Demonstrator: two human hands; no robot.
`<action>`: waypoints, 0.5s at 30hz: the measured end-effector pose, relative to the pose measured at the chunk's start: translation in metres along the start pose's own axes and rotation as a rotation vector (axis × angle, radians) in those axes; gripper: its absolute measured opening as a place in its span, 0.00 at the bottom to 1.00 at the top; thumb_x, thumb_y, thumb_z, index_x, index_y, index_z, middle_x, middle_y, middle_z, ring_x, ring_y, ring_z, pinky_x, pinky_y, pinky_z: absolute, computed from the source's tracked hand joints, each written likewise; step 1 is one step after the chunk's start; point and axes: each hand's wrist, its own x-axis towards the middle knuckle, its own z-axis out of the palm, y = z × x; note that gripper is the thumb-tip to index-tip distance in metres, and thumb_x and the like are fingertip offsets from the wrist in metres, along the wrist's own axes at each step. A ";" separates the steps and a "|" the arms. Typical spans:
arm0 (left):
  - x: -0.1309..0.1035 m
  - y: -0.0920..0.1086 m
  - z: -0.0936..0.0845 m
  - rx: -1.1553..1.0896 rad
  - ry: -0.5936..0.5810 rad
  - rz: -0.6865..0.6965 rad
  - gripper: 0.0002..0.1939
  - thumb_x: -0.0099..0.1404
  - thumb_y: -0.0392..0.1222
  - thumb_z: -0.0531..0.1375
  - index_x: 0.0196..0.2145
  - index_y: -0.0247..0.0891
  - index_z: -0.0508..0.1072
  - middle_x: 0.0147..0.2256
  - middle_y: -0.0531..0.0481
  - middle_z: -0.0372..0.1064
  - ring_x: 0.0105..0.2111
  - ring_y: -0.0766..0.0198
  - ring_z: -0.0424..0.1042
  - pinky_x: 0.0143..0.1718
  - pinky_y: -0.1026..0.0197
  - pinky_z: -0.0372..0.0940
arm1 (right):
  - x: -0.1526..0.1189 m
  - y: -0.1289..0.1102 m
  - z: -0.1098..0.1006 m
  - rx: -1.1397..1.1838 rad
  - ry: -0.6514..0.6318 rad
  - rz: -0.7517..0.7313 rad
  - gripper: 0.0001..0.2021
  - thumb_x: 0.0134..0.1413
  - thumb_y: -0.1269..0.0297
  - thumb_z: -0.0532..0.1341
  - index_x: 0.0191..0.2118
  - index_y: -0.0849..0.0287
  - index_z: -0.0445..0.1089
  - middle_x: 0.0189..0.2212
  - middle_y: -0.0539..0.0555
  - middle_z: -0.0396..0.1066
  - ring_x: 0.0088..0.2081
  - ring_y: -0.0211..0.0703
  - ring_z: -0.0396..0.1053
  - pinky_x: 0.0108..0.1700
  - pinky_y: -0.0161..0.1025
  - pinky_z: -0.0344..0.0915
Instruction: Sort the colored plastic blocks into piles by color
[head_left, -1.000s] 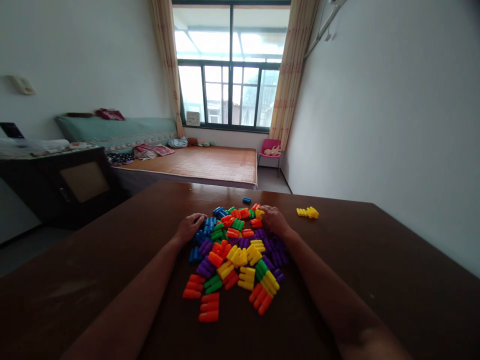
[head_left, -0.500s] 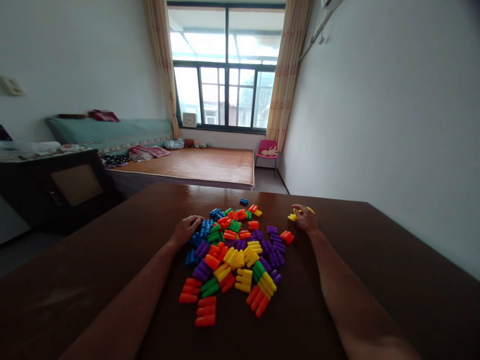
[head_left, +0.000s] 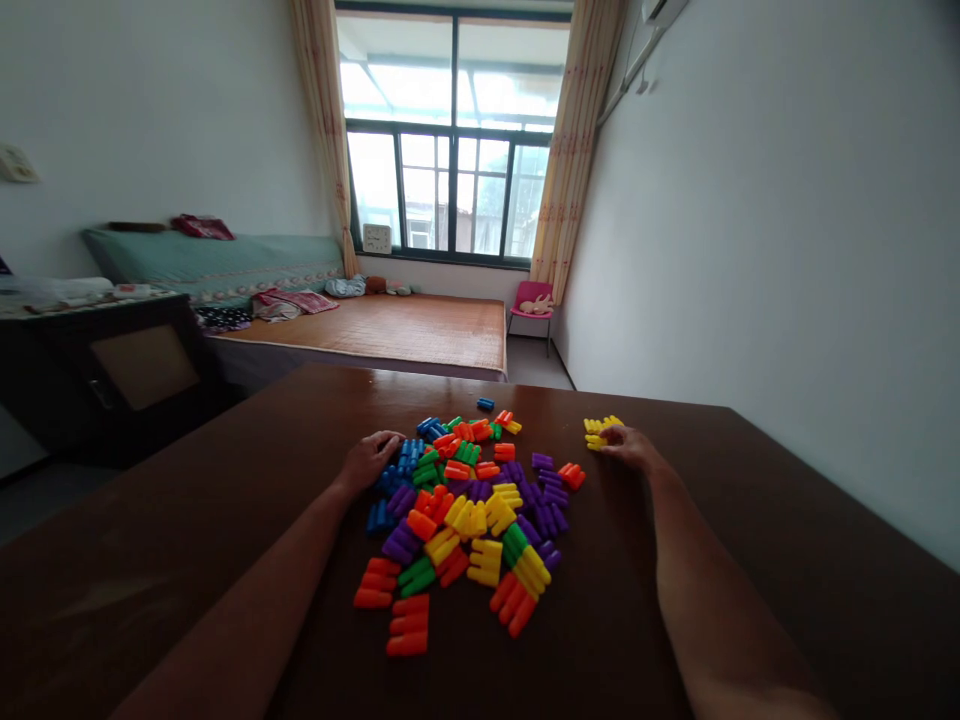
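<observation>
A loose pile of plastic finger-shaped building blocks in several colours lies on the dark table. At the pile's left edge, my left hand [head_left: 370, 458] rests with its fingers stretched out beside the blue blocks [head_left: 411, 456]; it holds nothing that I can see. Off to the right, my right hand [head_left: 631, 447] has its thumb and fingers closed on a yellow block [head_left: 595, 441]. More yellow blocks [head_left: 600, 425] lie right behind that one. Between this hand and the pile sit an orange block [head_left: 572, 476] and purple blocks [head_left: 552, 490].
The brown table [head_left: 247, 500] bears the pile in its middle. One small blue block [head_left: 485, 403] lies alone at the far side. Beyond the table are a bed [head_left: 405, 325], a pink chair [head_left: 531, 293] and a dark cabinet [head_left: 135, 360].
My right hand has drawn to the right and slightly nearer, uncovering the yellow blocks that were under its fingers. My left hand has stayed by the blue blocks.
</observation>
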 end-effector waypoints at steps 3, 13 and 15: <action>0.000 0.000 0.000 -0.009 -0.004 -0.003 0.27 0.61 0.60 0.50 0.40 0.38 0.77 0.42 0.45 0.77 0.43 0.53 0.73 0.46 0.57 0.66 | -0.002 -0.008 0.010 0.056 -0.158 0.005 0.15 0.38 0.68 0.67 0.38 0.57 0.75 0.31 0.52 0.76 0.34 0.42 0.74 0.38 0.39 0.69; -0.001 0.003 -0.001 0.000 0.009 -0.015 0.26 0.60 0.59 0.51 0.39 0.38 0.78 0.41 0.45 0.77 0.41 0.53 0.74 0.45 0.57 0.67 | -0.012 -0.052 0.049 -0.330 0.283 -0.069 0.16 0.53 0.51 0.60 0.42 0.56 0.70 0.30 0.53 0.73 0.31 0.43 0.70 0.35 0.40 0.62; -0.002 0.004 -0.001 0.005 0.011 -0.014 0.26 0.60 0.59 0.50 0.39 0.38 0.78 0.41 0.45 0.77 0.41 0.54 0.74 0.46 0.57 0.66 | -0.011 -0.049 0.047 -0.333 0.272 -0.217 0.14 0.53 0.56 0.60 0.43 0.56 0.71 0.37 0.55 0.73 0.37 0.45 0.70 0.39 0.41 0.63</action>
